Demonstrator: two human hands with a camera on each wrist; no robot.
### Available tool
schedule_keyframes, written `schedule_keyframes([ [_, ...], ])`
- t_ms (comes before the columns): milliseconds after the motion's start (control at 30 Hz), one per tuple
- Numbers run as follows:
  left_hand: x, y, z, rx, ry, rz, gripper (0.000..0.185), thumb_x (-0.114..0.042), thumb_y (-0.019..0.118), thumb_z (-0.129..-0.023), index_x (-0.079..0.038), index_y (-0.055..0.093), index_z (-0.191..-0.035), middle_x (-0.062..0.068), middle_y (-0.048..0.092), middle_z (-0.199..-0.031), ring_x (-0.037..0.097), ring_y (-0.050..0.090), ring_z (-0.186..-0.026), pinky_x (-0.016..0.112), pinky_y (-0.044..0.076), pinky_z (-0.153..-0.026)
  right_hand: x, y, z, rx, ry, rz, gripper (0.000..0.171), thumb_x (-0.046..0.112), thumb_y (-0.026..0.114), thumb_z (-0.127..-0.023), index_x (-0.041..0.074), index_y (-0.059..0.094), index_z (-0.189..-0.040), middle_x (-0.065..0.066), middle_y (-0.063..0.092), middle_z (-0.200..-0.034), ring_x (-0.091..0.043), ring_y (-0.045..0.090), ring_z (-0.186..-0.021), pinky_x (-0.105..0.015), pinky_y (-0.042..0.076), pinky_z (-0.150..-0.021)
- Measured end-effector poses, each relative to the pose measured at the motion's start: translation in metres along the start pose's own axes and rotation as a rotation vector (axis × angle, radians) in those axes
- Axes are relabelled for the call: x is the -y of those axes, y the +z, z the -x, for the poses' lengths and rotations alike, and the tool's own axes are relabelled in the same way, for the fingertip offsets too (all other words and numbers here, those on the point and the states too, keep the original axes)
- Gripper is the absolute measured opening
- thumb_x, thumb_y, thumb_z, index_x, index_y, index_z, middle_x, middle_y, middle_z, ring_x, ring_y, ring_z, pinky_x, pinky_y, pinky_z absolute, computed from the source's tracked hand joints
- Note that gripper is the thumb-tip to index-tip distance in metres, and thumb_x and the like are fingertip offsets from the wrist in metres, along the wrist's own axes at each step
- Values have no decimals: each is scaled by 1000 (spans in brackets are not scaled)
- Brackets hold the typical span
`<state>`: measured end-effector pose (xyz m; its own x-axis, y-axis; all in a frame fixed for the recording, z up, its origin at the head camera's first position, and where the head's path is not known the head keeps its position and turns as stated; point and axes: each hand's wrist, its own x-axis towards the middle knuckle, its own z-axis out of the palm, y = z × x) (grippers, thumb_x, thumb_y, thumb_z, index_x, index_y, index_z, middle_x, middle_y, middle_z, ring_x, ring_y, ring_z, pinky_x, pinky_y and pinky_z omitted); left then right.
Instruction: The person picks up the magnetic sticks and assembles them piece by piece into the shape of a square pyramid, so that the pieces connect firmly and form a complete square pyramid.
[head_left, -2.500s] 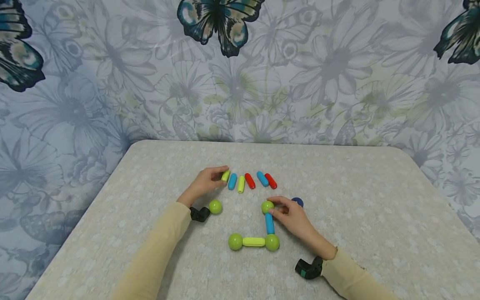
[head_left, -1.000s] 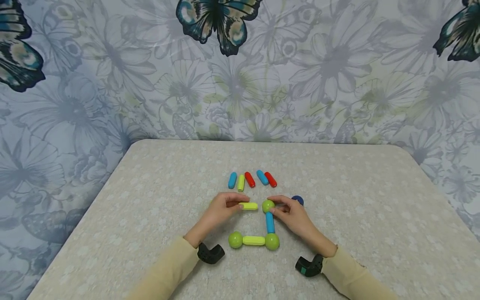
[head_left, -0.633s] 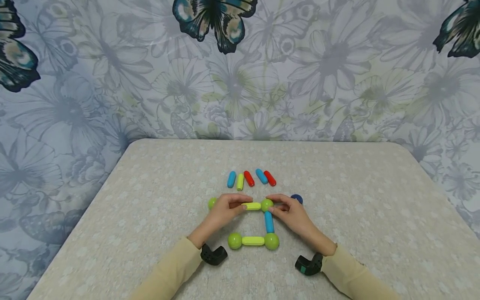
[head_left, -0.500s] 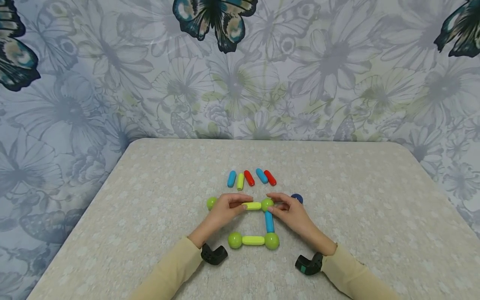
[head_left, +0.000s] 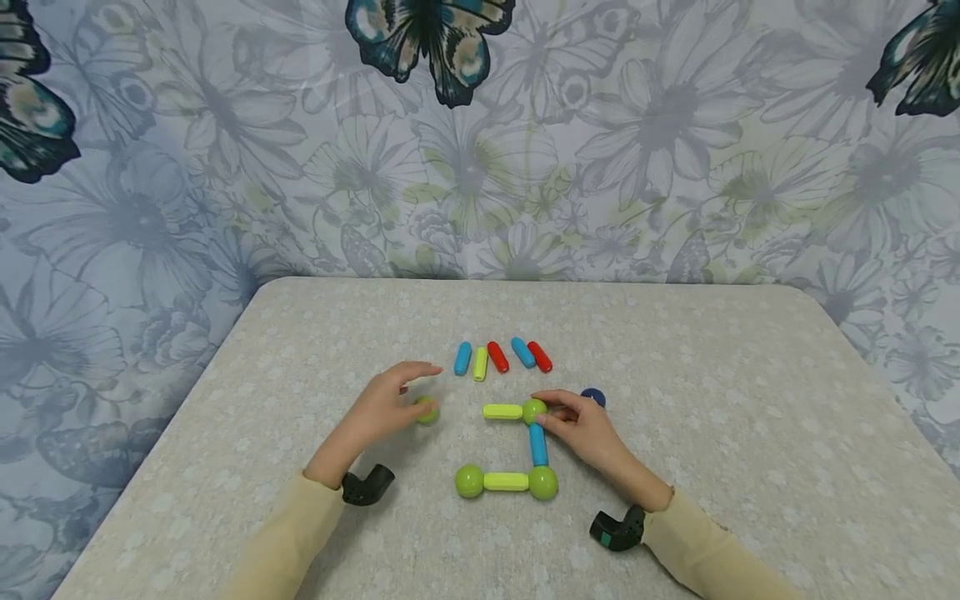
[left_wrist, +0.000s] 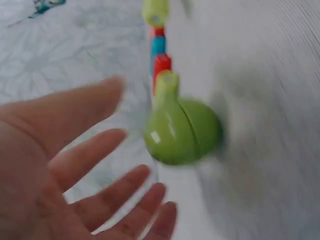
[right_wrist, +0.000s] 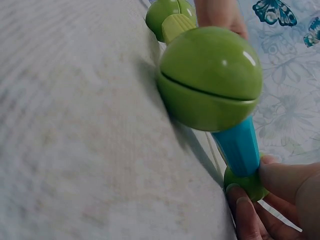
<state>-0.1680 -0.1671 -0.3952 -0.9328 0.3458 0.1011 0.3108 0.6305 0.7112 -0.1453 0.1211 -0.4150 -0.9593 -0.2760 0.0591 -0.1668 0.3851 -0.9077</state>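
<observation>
My left hand (head_left: 378, 406) is spread with fingers apart beside a loose green ball (head_left: 428, 410); in the left wrist view nothing lies between the fingers and the same ball (left_wrist: 182, 132) shows just beyond the fingertips. With thumb and fingers, my right hand (head_left: 588, 433) holds another green ball (head_left: 534, 412). From that ball a yellow-green rod (head_left: 502, 412) points left, its other end free, and a blue rod (head_left: 538, 446) runs toward me. The blue rod meets a nearer green ball (head_left: 543, 482), joined by a second yellow-green rod (head_left: 506, 482) to a ball (head_left: 469, 481) on the left.
Behind the joined pieces lie loose rods in a row: a blue one (head_left: 462, 359), a yellow-green one (head_left: 480, 364), a red one (head_left: 498, 357), then another blue and red. A dark blue ball (head_left: 594, 397) sits behind my right hand. A patterned wall borders the table (head_left: 712, 375).
My left hand took the yellow-green rod from the row, brought it against the ball in my right hand, let go and moved left to the loose ball. My right hand stayed put.
</observation>
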Motion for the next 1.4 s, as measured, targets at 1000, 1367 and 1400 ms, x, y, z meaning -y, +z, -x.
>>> schedule_keyframes([
  [1000, 9, 45, -3, 97, 62, 214, 40, -10, 73, -83, -2, 62, -120, 4, 64, -103, 17, 59, -88, 29, 51, -73, -7, 2, 0, -10, 4, -13, 32, 2, 65, -87, -5, 61, -118, -17, 62, -111, -23, 61, -79, -23, 48, -64],
  [1367, 9, 46, -3, 78, 57, 220, 40, -10, 72, -83, -1, 62, -120, 6, 65, -103, 19, 60, -90, 31, 51, -74, -33, 3, -7, 9, -40, -25, 35, 8, 66, -88, 7, 62, -123, -9, 60, -119, -15, 59, -76, -25, 48, -63],
  [1400, 10, 45, -4, 79, 55, 221, 39, -11, 71, -84, -1, 61, -121, 6, 65, -104, 19, 60, -91, 31, 51, -75, -33, 3, -7, 8, -33, -20, 35, 9, 66, -88, 8, 62, -123, -9, 61, -118, -15, 60, -76, -25, 48, -63],
])
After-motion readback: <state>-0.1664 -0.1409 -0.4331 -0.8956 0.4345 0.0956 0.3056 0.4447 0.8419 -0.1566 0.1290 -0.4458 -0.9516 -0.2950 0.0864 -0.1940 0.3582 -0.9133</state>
